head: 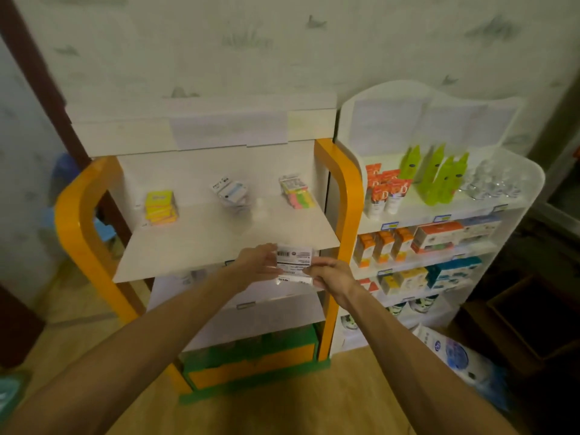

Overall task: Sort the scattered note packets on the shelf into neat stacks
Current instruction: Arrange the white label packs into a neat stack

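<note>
A white note packet (294, 258) with a barcode label is held between both hands, just in front of the white shelf's (201, 246) front edge. My left hand (257, 262) holds its left side and my right hand (326, 274) grips its lower right side. At the back of the shelf sit three groups: a yellow and orange stack (159, 206) on the left, a white and blue pile (230, 193) in the middle, and pink and green packets (296, 190) on the right.
Orange side frames (340, 196) flank the shelf, with lower shelves and a green and orange base (254, 362) beneath. A white rack (439, 211) to the right carries tubes, green bottles and boxes. A dark box (533, 312) stands on the floor at far right.
</note>
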